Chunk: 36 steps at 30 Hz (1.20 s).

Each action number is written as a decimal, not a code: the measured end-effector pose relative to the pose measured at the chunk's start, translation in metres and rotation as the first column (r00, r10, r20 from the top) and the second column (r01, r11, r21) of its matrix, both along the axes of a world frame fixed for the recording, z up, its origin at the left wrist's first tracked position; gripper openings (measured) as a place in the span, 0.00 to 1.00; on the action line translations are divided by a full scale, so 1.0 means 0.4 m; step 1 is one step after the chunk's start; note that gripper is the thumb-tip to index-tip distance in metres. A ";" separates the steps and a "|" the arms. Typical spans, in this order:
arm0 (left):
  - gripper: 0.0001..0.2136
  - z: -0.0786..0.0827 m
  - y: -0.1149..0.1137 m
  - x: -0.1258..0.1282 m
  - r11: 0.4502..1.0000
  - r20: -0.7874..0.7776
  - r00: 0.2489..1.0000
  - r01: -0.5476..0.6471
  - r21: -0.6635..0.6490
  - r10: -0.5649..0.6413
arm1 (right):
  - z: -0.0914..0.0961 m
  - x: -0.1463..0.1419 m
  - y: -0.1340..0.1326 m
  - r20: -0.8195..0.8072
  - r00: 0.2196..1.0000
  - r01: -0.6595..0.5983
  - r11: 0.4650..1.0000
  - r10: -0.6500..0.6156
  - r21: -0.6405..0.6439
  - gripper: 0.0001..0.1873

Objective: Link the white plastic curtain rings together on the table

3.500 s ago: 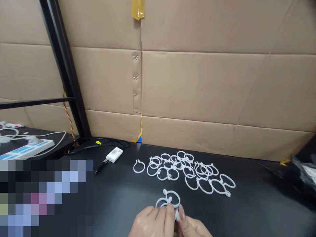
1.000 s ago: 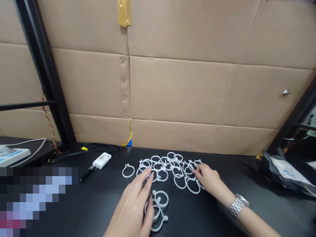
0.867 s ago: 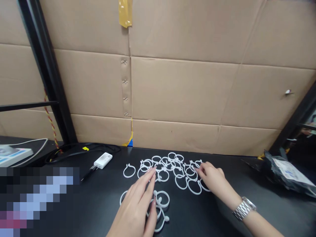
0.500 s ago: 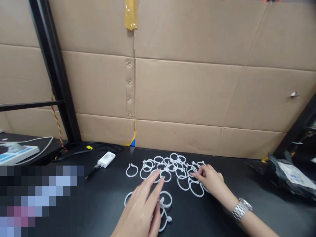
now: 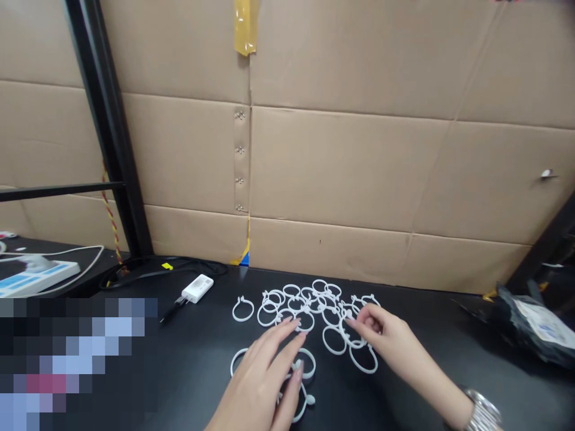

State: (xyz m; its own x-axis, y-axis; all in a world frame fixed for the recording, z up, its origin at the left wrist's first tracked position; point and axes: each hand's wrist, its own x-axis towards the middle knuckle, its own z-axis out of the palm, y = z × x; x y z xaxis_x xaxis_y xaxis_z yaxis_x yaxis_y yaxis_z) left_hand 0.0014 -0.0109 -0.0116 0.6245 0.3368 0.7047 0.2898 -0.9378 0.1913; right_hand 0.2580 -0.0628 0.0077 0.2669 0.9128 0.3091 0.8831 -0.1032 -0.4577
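A loose cluster of thin white plastic rings, each with a small knob or tab, lies on the black tabletop. At the cluster's right side my right hand pinches one white ring between thumb and forefinger, the other fingers curled in. My left hand is held palm down with its fingers apart, over several nearer rings that it partly hides. Its fingertips are close to the cluster's front edge; whether they touch a ring I cannot tell.
A single ring lies apart at the left. Beyond it are a white adapter with a black cable and a power strip. Cardboard walls off the back. A black plastic package sits at the right.
My right hand has pulled back slightly towards me with a ring in its pinch, and the rings under it have shifted. My left hand stays nearly in place. The view has turned slightly left.
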 end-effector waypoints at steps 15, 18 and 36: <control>0.04 0.007 -0.015 0.007 0.942 -0.045 0.998 0.024 -0.336 -0.041 | 0.001 -0.169 -0.078 0.326 0.902 -0.379 0.880 0.282 0.285 0.07; 0.04 0.017 -0.012 0.009 0.963 -0.022 0.996 0.075 -0.259 -0.083 | 0.005 -0.174 -0.078 0.344 0.892 -0.391 0.883 0.294 0.261 0.06; 0.08 0.021 -0.007 -0.004 0.997 0.071 0.997 0.032 0.066 -0.037 | -0.020 -0.176 -0.062 -0.139 0.897 -0.398 0.903 0.420 0.162 0.06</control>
